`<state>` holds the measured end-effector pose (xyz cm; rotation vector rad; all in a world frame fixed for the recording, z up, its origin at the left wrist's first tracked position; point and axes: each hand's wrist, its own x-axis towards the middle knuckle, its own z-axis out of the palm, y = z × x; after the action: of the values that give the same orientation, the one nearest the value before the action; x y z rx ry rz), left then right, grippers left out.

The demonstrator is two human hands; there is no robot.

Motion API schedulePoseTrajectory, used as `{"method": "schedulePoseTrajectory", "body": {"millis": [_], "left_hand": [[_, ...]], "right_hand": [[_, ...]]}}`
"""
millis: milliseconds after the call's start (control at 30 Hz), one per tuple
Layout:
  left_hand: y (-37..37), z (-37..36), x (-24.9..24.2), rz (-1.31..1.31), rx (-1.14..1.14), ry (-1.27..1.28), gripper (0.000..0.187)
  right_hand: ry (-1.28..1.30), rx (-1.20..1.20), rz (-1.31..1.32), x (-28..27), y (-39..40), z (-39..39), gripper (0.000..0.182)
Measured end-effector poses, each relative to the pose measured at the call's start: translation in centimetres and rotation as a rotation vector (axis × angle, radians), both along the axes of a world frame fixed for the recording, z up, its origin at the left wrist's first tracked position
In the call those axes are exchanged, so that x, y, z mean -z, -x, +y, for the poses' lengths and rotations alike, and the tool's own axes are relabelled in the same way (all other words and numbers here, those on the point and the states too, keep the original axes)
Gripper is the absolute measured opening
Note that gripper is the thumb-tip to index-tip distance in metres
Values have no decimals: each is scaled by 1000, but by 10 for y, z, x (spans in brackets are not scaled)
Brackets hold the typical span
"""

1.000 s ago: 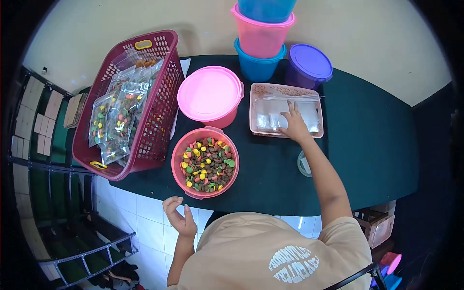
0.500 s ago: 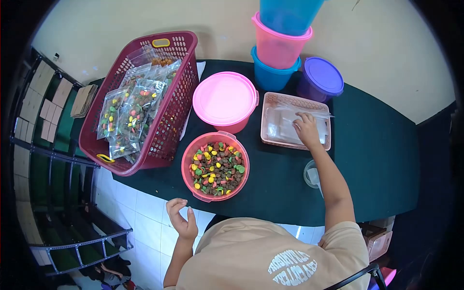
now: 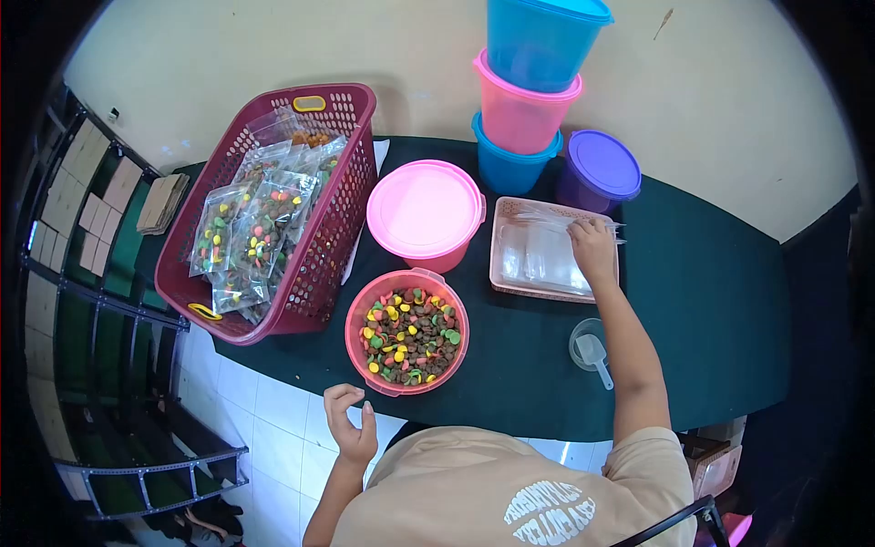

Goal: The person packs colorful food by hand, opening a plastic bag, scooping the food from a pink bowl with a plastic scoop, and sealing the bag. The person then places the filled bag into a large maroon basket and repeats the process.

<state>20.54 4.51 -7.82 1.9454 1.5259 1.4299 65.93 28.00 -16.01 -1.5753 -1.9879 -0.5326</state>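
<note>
At the table's (image 3: 711,319) left end stands your maroon basket (image 3: 321,283) of filled packets (image 3: 260,235), apparently kept aside to leave the middle free. Your left hand (image 3: 353,426) hangs just off the front edge, half curled, thumb apart, holding nothing. Beyond it, the open tub (image 3: 356,314) of coloured pieces (image 3: 410,337) sits uncovered near the front edge, probably for easy access; the lidded pink tub (image 3: 426,211) stands just behind. The stacked tubs (image 3: 529,109) occupy the back edge, likely to save space. Right of centre, the clear bags (image 3: 538,255) lie flat in the tray (image 3: 543,289), their top edges toward its back rim. Your right grip (image 3: 593,251) is over the tray's back right corner, fingers drawn together at those top edges; you cannot tell whether one is pinched. Nearer the front edge, the scoop (image 3: 592,350) rests on a small dish (image 3: 583,330), handle toward you.
</note>
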Motion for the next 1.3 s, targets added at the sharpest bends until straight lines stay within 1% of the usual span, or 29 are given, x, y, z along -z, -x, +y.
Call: {"method": "schedulePoseTrajectory", "body": {"millis": [33, 100, 167, 233, 267, 333, 367, 400, 433, 500, 567, 600, 633, 700, 733, 767, 800, 833, 867, 900, 967, 1033, 1067, 1100, 1133, 1167, 1233, 1267, 1300], "left_hand": [[0, 0, 0, -3, 0, -2, 25], [0, -1, 0, -3, -9, -6, 24], [1, -1, -1, -10, 0, -3, 25], [0, 0, -1, -17, 8, 0, 25], [-1, 2, 0, -79, 54, 30, 27], [-4, 4, -1, -141, 94, 57, 29], [-7, 6, -2, -184, 144, 94, 36], [-12, 9, -6, -226, 194, 129, 43], [-18, 13, -11, -225, 191, 121, 43], [-32, 19, -29, -291, 203, 258, 64], [-38, 25, -31, -393, 271, 331, 78], [-40, 28, -32, -415, 316, 381, 79], [-50, 25, -39, -585, 264, 435, 63], [-47, 21, -45, -495, 217, 617, 38], [-43, 22, -48, -501, 211, 602, 38], [-35, 24, -52, -201, 270, 399, 28], [-29, 26, -56, 100, 320, 199, 19], [-24, 28, -63, 102, 317, 193, 19], [-20, 31, -73, 205, 405, 206, 18], [-19, 31, -79, 308, 493, 219, 18], [-22, 29, -86, 341, 501, 240, 18], [-29, 27, -90, 257, 483, 165, 18], [-34, 28, -90, 258, 483, 158, 18], [-39, 28, -90, 222, 192, -148, 17], [-41, 28, -89, 176, -106, -450, 18], [-37, 26, -91, 170, -113, -460, 18], [-26, 16, -96, 130, 238, -195, 27], [-23, 15, -92, -99, 519, 103, 25], [-25, 13, -92, -316, 716, 326, 22]], "right_hand": [[-2, 0, -3, -13, 4, -6, 9], [-123, -2, 26, -40, 12, -22, 11], [-177, -32, 77, -45, 16, -37, 9], [-74, 83, 671, -44, 29, -57, 15], [-76, 76, 668, -45, 39, -66, 15], [2, -94, 1303, -70, 75, -90, 17], [0, -99, 1304, -80, 89, -101, 17], [60, -171, 1514, -91, 103, -110, 18], [125, -248, 1722, -100, 116, -120, 20], [336, -375, 1913, -112, 143, -140, 19], [475, -502, 1890, -107, 170, -166, 18], [550, -563, 1836, -102, 180, -180, 18], [624, -624, 1777, -99, 189, -191, 19], [850, -697, 1815, -107, 194, -209, 19], [874, -742, 1774, -108, 189, -213, 22], [875, -754, 1763, -111, 180, -209, 22], [860, -805, 1690, -115, 169, -206, 24], [842, -853, 1619, -122, 162, -204, 25], [890, -740, 1524, -134, 156, -202, 21], [887, -746, 1521, -150, 154, -201, 21], [1066, -643, 802, -173, 153, -198, 15], [1035, -677, 817, -168, 163, -206, 11], [1022, -638, 866, -168, 166, -209, 10], [1007, -600, 912, -169, 170, -211, 10], [877, -535, 1075, -172, 176, -216, 7], [872, -541, 1063, -168, 179, -218, 7], [555, -567, 1093, -169, 190, -219, 6], [489, -709, 875, -171, 195, -215, 7], [506, -811, 778, -175, 207, -215, 10]]}}
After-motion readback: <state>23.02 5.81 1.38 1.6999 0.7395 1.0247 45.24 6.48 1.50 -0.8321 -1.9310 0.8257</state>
